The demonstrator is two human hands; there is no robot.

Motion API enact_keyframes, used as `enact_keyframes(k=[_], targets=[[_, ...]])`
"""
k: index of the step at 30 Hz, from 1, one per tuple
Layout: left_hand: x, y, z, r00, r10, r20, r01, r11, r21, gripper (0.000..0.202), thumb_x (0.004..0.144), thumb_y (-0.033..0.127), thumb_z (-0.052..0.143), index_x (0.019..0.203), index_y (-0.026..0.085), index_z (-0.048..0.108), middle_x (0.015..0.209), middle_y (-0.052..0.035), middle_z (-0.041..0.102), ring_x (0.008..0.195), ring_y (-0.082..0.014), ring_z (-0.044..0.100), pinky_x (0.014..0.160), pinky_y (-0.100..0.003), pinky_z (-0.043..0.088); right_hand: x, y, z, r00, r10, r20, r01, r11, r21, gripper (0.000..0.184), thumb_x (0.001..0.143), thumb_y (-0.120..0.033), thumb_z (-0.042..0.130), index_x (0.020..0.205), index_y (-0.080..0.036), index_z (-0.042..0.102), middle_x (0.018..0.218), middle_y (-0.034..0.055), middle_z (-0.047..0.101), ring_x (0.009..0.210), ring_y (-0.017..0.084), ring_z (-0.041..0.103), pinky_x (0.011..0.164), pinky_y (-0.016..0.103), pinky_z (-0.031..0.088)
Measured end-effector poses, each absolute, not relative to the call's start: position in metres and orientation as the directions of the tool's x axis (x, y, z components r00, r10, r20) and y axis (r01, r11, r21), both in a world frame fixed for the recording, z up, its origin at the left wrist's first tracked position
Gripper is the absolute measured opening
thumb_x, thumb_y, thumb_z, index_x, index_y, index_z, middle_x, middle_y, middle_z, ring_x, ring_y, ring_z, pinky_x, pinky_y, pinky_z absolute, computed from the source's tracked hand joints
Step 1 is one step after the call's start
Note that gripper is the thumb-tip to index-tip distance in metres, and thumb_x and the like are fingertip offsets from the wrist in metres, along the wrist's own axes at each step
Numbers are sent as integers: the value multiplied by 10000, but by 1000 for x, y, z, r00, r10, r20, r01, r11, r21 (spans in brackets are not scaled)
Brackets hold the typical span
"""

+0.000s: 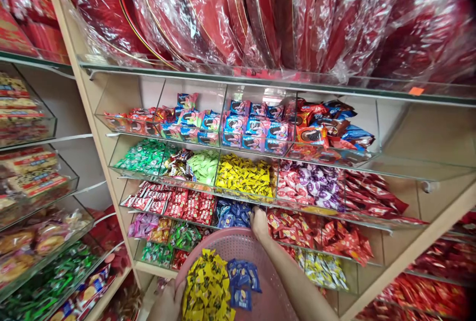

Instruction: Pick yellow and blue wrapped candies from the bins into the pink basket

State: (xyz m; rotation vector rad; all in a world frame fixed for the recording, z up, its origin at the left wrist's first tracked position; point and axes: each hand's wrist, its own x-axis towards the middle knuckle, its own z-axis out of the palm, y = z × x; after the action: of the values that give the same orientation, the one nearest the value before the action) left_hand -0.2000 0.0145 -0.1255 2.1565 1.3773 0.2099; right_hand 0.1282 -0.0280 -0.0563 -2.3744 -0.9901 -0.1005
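Observation:
My left hand [168, 302] grips the near rim of a pink plastic basket [238, 244] at the bottom of the head view. Inside the basket lie a heap of yellow candies [207, 287] and a few blue packets [241, 279]. My right hand [258, 223] reaches over the basket's far rim into the glass bin of blue packets [231, 213]. Its fingers are buried among the packets, so what they hold is hidden.
Tiered glass bins on a wooden shelf hold wrapped sweets: yellow candies [246, 176], green ones [146, 156], red packets [327, 232], cookie packs [256, 127]. Red trays in plastic wrap [238, 14] stand on the top glass shelf. More snack bins [29, 172] fill the left unit.

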Motion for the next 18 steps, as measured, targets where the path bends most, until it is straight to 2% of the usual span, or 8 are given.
enact_keyframes(k=[5, 12, 15, 18], targets=[[-201, 16, -131, 476, 871, -120, 758, -337, 558, 404, 869, 402, 231, 927, 151, 542, 917, -142, 654, 962, -242, 589, 758, -302, 436, 126, -41, -61, 692, 614, 380, 712, -494, -499, 155, 788, -139, 395, 811, -149, 547, 792, 97, 611, 737, 161, 575, 605, 215, 358], [-200, 12, -122, 501, 851, -158, 750, -336, 570, 409, 867, 402, 222, 958, 135, 518, 910, -147, 650, 984, -242, 579, 786, -306, 423, 114, -77, -56, 631, 620, 467, 757, -360, -544, 183, 797, -212, 378, 807, -156, 552, 791, 81, 609, 704, 161, 558, 653, 244, 387], [-198, 11, -117, 495, 852, -171, 767, -336, 547, 404, 871, 399, 218, 934, 125, 508, 902, -165, 647, 968, -250, 587, 781, -310, 421, 102, -93, -59, 634, 607, 480, 720, -236, -652, 206, 793, -263, 393, 854, -155, 558, 782, 78, 622, 694, 169, 572, 662, 261, 413], [-198, 10, -115, 496, 853, -164, 767, -342, 543, 386, 872, 401, 227, 912, 136, 505, 878, -153, 652, 927, -242, 605, 769, -300, 423, 86, -102, -74, 672, 670, 315, 529, -137, -837, 226, 776, -306, 406, 880, -160, 545, 608, 19, 591, 479, 141, 540, 498, 242, 409]])
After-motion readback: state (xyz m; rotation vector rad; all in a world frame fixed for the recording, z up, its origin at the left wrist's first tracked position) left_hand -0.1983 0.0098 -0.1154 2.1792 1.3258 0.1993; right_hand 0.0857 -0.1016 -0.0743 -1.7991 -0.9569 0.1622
